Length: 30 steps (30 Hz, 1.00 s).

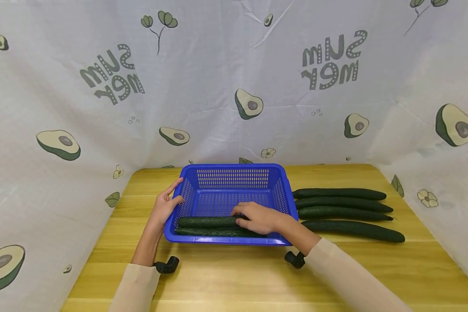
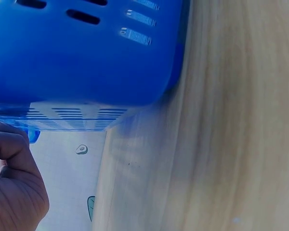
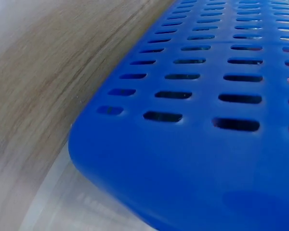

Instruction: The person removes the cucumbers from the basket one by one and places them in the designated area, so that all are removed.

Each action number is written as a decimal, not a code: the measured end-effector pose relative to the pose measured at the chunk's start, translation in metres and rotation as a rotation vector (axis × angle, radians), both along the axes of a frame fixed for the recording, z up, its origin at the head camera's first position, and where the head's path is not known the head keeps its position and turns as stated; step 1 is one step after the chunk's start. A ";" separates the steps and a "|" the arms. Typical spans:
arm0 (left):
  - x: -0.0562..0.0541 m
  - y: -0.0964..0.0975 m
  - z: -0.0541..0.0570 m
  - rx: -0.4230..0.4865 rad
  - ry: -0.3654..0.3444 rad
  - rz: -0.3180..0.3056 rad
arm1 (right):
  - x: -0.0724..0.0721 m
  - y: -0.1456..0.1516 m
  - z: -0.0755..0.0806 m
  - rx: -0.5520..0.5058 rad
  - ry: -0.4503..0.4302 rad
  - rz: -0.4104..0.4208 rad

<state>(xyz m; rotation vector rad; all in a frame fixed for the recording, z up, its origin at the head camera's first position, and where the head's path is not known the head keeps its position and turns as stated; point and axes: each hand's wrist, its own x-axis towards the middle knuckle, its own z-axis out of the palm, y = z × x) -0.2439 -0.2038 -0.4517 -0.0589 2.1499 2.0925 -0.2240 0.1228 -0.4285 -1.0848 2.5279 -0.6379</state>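
Observation:
A blue perforated plastic basket sits on the table in the middle of the head view. Inside it, two dark green cucumbers lie side by side along the near wall: an upper cucumber and, closer to the rim, a lower cucumber. My left hand grips the basket's left side, thumb over the rim and fingers outside. Reaching over the near right corner, my right hand holds the right end of the upper cucumber with curled fingers, hiding that end. The right wrist view shows only the basket's outer wall and the table.
Several more cucumbers lie in a row right of the basket, their left ends close to its wall. The wooden table is backed by a white curtain printed with avocados, which also hangs at both sides.

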 end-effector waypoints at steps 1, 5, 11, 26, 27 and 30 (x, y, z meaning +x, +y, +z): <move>0.000 0.000 0.000 -0.002 0.001 0.001 | 0.000 0.000 0.000 -0.010 0.002 -0.003; 0.000 0.000 0.000 -0.005 0.002 0.006 | 0.000 -0.001 0.000 -0.043 0.019 0.008; 0.002 0.000 0.000 -0.012 0.008 0.008 | -0.001 0.001 0.002 -0.100 0.077 0.012; 0.002 0.001 0.001 -0.014 0.015 0.014 | -0.003 0.007 0.016 -0.160 0.163 -0.099; 0.002 0.001 0.001 -0.013 0.011 0.010 | -0.003 0.008 0.018 -0.169 0.166 -0.102; 0.001 0.001 0.001 -0.010 0.007 0.009 | -0.003 0.010 0.024 -0.186 0.178 -0.118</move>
